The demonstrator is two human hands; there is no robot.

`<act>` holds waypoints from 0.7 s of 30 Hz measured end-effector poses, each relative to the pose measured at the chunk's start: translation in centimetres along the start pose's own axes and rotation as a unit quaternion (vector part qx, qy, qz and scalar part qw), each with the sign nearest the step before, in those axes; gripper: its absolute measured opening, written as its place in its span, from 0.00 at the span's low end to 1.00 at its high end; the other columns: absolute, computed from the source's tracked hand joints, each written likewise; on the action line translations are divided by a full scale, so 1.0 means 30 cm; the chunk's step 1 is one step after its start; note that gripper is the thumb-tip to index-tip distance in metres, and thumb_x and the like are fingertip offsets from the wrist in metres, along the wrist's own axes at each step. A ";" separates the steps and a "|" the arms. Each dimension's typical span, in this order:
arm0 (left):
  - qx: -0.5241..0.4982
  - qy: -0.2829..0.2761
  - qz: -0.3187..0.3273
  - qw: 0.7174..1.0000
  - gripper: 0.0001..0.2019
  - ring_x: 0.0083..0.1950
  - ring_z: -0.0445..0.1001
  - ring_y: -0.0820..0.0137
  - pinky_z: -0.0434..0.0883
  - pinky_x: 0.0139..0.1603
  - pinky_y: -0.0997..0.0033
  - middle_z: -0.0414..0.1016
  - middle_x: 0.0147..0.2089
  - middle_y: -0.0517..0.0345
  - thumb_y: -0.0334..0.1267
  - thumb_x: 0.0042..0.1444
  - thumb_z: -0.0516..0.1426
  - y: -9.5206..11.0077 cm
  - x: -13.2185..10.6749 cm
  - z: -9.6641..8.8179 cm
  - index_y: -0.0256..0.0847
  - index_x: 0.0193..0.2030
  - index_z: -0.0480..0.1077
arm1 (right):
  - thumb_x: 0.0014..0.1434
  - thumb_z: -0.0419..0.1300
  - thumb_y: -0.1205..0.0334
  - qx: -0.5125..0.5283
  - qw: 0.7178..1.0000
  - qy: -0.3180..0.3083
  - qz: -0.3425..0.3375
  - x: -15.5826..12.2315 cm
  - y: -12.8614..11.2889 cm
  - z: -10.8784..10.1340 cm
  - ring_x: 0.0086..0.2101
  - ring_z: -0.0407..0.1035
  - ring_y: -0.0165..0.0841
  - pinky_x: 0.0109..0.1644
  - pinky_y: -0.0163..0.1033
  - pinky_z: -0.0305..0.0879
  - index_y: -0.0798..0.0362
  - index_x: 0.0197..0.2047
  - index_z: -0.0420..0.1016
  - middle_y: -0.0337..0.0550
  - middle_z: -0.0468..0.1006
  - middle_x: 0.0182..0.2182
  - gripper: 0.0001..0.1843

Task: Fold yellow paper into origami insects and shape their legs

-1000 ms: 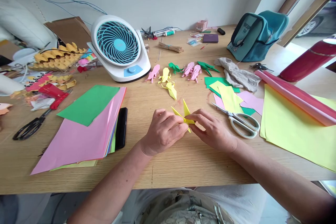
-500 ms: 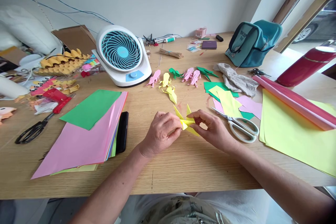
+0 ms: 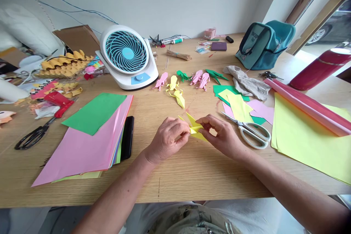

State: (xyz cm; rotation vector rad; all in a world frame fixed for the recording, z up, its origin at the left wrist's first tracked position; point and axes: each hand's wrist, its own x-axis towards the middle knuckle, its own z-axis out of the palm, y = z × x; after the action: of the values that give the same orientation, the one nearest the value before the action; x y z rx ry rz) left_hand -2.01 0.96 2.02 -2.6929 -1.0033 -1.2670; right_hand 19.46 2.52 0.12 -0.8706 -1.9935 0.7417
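Between my two hands is a yellow folded paper figure [image 3: 196, 129] with pointed flaps sticking out. My left hand [image 3: 170, 136] pinches its left end between thumb and fingers. On the other side, my right hand [image 3: 218, 134] is closed on its right part, thumb below and fingers above. The fingers hide some of the folds. Just beyond lies a finished-looking yellow origami figure [image 3: 178, 98], with a paler yellow one [image 3: 172, 83] behind it. Pink origami figures [image 3: 204, 81] and green ones [image 3: 216, 76] stand in a loose row there.
White-handled scissors [image 3: 253, 135] lie right of my right hand, near paper scraps [image 3: 238, 108]. Yellow sheets [image 3: 309, 142] and a pink roll [image 3: 307, 108] are farther right. At left are a pink paper stack [image 3: 82, 153], a black phone [image 3: 127, 137] and a fan [image 3: 127, 56].
The upper flaps of the yellow folded paper have tilted left and lower between my fingers. Both hands keep their grip in nearly the same place.
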 end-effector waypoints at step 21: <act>-0.066 -0.038 -0.139 0.987 0.05 0.30 0.72 0.75 0.67 0.37 0.73 0.75 0.28 0.64 0.28 0.59 0.56 0.007 -0.012 0.021 0.42 0.37 0.70 | 0.64 0.57 0.65 0.043 0.997 0.009 0.071 -0.004 0.005 0.010 0.32 0.70 0.30 0.35 0.36 0.69 0.51 0.45 0.72 0.40 0.74 0.33 0.07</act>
State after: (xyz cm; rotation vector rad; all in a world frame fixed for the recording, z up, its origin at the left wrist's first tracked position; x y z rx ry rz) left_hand -1.64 0.77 1.40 -2.7944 -1.3950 -1.3205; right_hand 19.30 2.46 -0.20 -0.9724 -1.8841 0.8903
